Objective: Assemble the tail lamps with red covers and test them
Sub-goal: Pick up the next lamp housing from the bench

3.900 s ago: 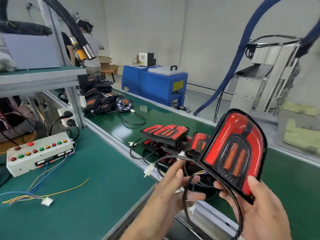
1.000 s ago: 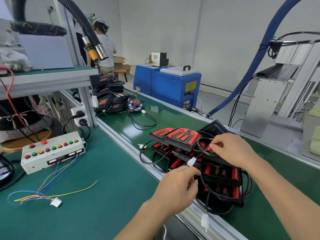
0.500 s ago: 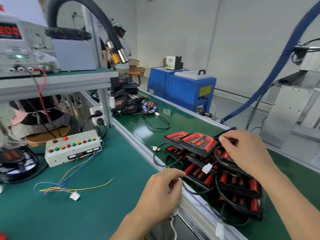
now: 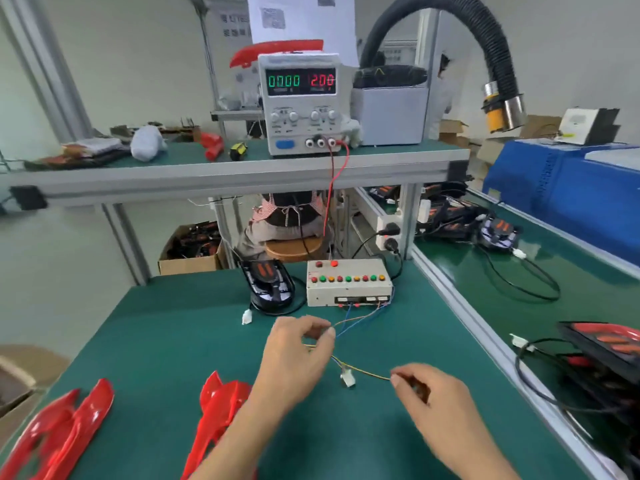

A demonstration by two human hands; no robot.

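My left hand pinches the bundle of thin coloured wires that run from the white test box with its row of coloured buttons. The wires' white connector hangs between my hands. My right hand has curled fingers pinching the end of the yellow wire. One black tail lamp lies left of the box with its own white plug loose. Red covers lie on the green mat near my left forearm, with more red covers at the front left corner.
A power supply with lit displays stands on the upper shelf, its red lead dropping to the box. A pile of tail lamps and black cables lies on the conveyor at right. A black fume hose hangs above. A cardboard box sits behind the bench.
The view has swung left from the conveyor to the workbench. Both hands have left the pile of tail lamps and now hold the test box's wires.
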